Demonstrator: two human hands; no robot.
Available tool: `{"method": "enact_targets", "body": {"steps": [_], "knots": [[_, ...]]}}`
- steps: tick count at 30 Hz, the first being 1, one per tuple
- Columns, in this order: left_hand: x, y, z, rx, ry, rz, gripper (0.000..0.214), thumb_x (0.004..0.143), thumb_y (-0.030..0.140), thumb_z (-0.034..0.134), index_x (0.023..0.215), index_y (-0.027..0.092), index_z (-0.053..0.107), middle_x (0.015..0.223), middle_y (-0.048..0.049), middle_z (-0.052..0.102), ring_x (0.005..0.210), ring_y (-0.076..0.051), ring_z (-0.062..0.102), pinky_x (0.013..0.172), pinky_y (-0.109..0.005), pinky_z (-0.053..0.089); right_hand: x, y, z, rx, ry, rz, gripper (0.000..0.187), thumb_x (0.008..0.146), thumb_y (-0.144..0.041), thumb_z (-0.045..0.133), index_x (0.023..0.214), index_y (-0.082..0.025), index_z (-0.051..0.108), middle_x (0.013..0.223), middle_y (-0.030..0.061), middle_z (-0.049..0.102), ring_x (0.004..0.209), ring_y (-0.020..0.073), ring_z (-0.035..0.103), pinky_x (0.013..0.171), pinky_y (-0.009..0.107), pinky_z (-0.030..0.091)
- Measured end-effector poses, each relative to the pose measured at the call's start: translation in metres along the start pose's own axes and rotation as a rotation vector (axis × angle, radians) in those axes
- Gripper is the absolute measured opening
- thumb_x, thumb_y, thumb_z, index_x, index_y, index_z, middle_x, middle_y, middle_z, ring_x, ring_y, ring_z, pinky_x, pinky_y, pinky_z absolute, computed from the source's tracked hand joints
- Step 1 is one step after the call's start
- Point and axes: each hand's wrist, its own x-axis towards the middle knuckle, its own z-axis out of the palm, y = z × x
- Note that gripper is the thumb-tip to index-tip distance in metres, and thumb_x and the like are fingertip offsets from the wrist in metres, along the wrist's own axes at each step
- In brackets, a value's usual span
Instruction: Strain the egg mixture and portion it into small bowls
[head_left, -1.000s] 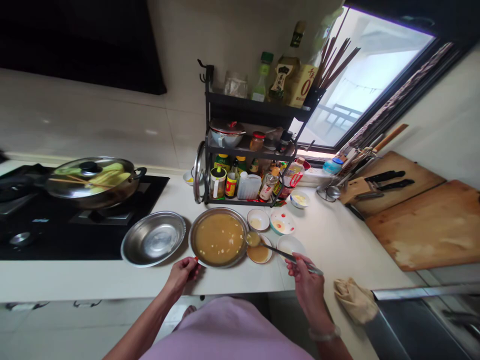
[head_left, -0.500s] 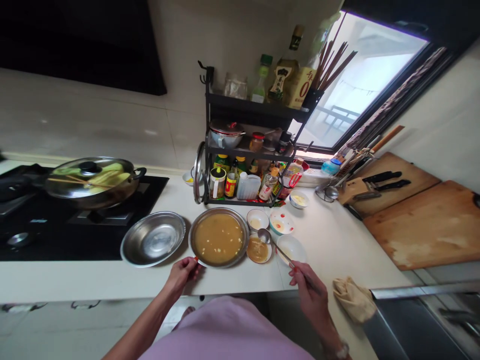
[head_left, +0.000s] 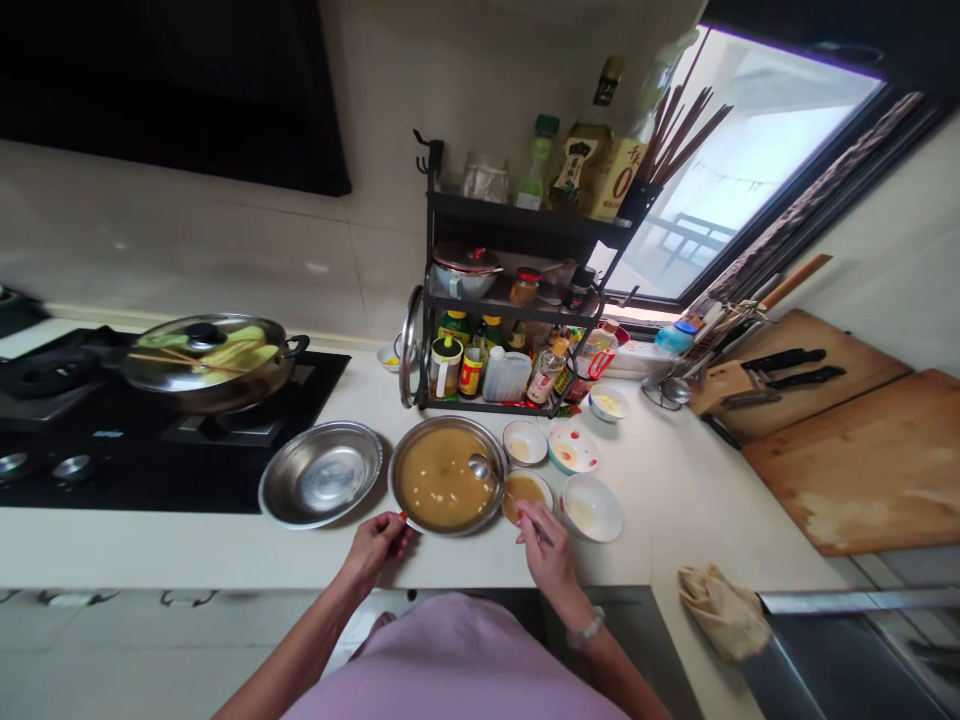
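Note:
My left hand point(head_left: 379, 548) pinches the near left rim of a round metal basin point(head_left: 394, 488), filled with a brownish soup point(head_left: 442, 470) dotted with pale bits. In my right hand point(head_left: 547, 555) is the handle of a metal ladle point(head_left: 479, 466). Its bowl hangs over the right side of the soup; whether it touches the surface I cannot tell. The handle crosses above a small bowl of brown liquid point(head_left: 529, 486), partly hidden by my fingers. Close by stand a white bowl point(head_left: 611, 510), a shallow white bowl point(head_left: 525, 441) and a red-spotted bowl point(head_left: 584, 440).
Left of the basin is an empty metal dish point(head_left: 322, 475). A lidded pan point(head_left: 206, 380) sits on the black stove point(head_left: 187, 480). Behind stands a black rack point(head_left: 525, 222) with bottles and jars. Knives point(head_left: 799, 376), cutting boards point(head_left: 885, 460) and a cloth point(head_left: 724, 612) are at the right.
My right hand has moved left with the ladle, whose bowl went from above the small brown-liquid bowl to over the soup basin. My left hand stays at the basin rim. The view has shifted slightly.

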Motion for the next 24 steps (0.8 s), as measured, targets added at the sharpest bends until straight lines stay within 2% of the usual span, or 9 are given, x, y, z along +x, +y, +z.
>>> {"method": "enact_targets", "body": {"steps": [3, 7, 11, 15, 19, 24], "knots": [[0.001, -0.001, -0.001, -0.001, -0.005, 0.012, 0.043, 0.048, 0.052, 0.076, 0.056, 0.016, 0.054, 0.054, 0.0005, 0.058, 0.045, -0.008, 0.048, 0.045, -0.021, 0.038, 0.008, 0.008, 0.015, 0.015, -0.028, 0.024, 0.025, 0.087, -0.034, 0.051, 0.097, -0.022, 0.071, 0.088, 0.0086, 0.064, 0.071, 0.0172, 0.062, 0.049, 0.026, 0.055], [0.003, -0.004, -0.002, 0.002, -0.006, 0.017, 0.043, 0.049, 0.052, 0.076, 0.056, 0.016, 0.054, 0.054, 0.0004, 0.058, 0.045, -0.008, 0.049, 0.045, -0.021, 0.038, 0.015, 0.011, 0.037, 0.061, -0.041, 0.066, 0.026, 0.086, -0.035, 0.051, 0.097, -0.021, 0.070, 0.084, 0.0074, 0.065, 0.061, 0.0153, 0.061, 0.049, 0.026, 0.053], [0.004, -0.005, -0.002, -0.012, -0.003, 0.023, 0.044, 0.048, 0.052, 0.077, 0.056, 0.016, 0.054, 0.053, 0.0002, 0.058, 0.044, -0.008, 0.048, 0.044, -0.021, 0.038, 0.018, 0.013, 0.048, 0.146, 0.002, 0.232, 0.026, 0.083, -0.039, 0.053, 0.095, -0.021, 0.068, 0.067, 0.0031, 0.065, 0.048, 0.0153, 0.058, 0.047, 0.028, 0.051], [0.004, -0.006, -0.001, -0.027, 0.008, 0.019, 0.045, 0.047, 0.052, 0.078, 0.055, 0.015, 0.055, 0.053, 0.0003, 0.058, 0.044, -0.008, 0.048, 0.043, -0.020, 0.038, 0.020, 0.013, 0.042, 0.263, 0.098, 0.373, 0.025, 0.079, -0.041, 0.057, 0.090, -0.021, 0.066, 0.059, 0.0017, 0.064, 0.050, 0.0189, 0.059, 0.048, 0.032, 0.051], [0.003, -0.006, -0.002, -0.039, -0.003, 0.017, 0.046, 0.046, 0.054, 0.079, 0.055, 0.015, 0.055, 0.053, 0.0006, 0.058, 0.045, -0.008, 0.048, 0.044, -0.020, 0.038, 0.021, 0.010, 0.030, 0.356, 0.196, 0.426, 0.025, 0.076, -0.039, 0.060, 0.090, -0.019, 0.064, 0.066, 0.0049, 0.067, 0.056, 0.0204, 0.062, 0.049, 0.032, 0.050], [0.002, -0.006, -0.003, -0.034, -0.008, 0.011, 0.045, 0.047, 0.053, 0.079, 0.055, 0.015, 0.056, 0.053, 0.0007, 0.058, 0.046, -0.008, 0.047, 0.044, -0.020, 0.038, 0.019, 0.004, 0.016, 0.431, 0.249, 0.464, 0.022, 0.074, -0.036, 0.063, 0.086, -0.017, 0.062, 0.062, 0.0042, 0.067, 0.052, 0.0187, 0.060, 0.047, 0.030, 0.047]]}}
